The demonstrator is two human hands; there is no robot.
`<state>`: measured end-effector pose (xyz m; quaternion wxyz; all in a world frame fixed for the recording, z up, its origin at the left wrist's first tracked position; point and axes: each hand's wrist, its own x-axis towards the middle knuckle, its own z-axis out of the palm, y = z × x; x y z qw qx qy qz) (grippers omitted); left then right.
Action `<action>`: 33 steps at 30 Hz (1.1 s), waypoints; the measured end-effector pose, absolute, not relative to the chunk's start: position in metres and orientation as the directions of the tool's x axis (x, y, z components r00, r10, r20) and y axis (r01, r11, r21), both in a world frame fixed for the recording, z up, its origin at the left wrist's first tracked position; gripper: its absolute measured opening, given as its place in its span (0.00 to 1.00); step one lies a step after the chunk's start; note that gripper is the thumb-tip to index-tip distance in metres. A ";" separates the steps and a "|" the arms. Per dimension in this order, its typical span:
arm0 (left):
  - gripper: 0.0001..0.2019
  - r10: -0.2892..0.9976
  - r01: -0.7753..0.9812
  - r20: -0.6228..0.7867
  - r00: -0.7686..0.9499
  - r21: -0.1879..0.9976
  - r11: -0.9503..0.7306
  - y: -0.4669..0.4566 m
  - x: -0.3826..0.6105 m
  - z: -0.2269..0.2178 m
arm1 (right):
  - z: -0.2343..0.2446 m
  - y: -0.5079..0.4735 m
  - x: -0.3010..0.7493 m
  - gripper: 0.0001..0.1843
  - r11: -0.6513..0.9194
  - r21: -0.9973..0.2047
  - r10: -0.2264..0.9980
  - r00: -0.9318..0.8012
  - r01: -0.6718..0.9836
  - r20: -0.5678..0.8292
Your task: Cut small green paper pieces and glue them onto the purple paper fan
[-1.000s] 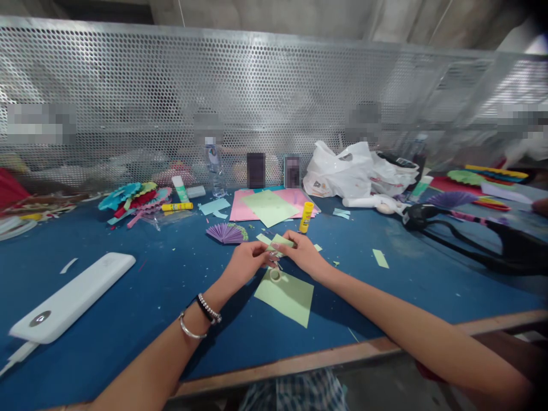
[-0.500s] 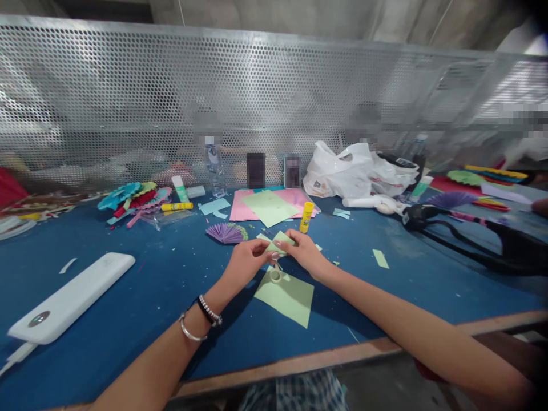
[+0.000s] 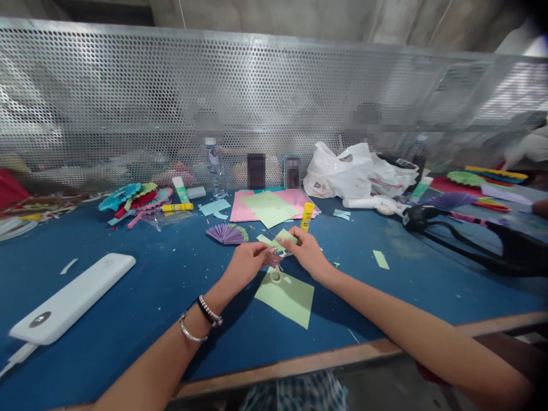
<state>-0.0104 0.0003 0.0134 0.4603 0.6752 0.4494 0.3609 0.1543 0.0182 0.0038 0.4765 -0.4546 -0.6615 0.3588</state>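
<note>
Right hand [image 3: 309, 254] pinching a small green paper piece [image 3: 287, 236] over the blue table [image 3: 137, 302], left hand [image 3: 250, 260] at its near-left edge, whether gripping cannot be told, larger green sheet [image 3: 299, 302] below, glue stick [image 3: 306, 216] upright beyond.

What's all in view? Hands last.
held paper: one, green, centre
loose sheet: one, green, front
ringed tool: one, pale, on loose sheet
glue sticks: two, yellow, centre, left
fans: two, purple, centre, right
stacked sheets: several, pink, green, rear
bottle: at least one, clear, rear
bags: uncounted, white, right rear
power bank: one, white, left
frilled papers: several, multicoloured, left
strapped gear: uncounted, black, right
scraps: many, mixed, scattered
table: one, blue, beneath
mesh: one, grey, rear
left hand, right hand: two, bare, centre
</note>
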 end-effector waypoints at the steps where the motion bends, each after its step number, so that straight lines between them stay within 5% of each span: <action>1: 0.16 0.941 0.280 0.075 0.331 0.944 -0.173 0.000 -0.010 0.014 | 0.003 0.018 0.154 0.16 0.322 -0.909 0.946 -0.126 0.264 0.299; 15: 0.17 0.891 0.371 0.082 0.447 0.889 -0.268 -0.001 -0.014 0.010 | 0.011 0.010 0.153 0.14 0.397 -0.814 0.918 -0.187 0.424 0.350; 33: 0.15 0.943 0.358 0.152 0.295 0.898 -0.256 -0.001 -0.011 0.016 | 0.006 0.019 0.155 0.19 0.216 -0.954 0.962 -0.210 0.207 0.172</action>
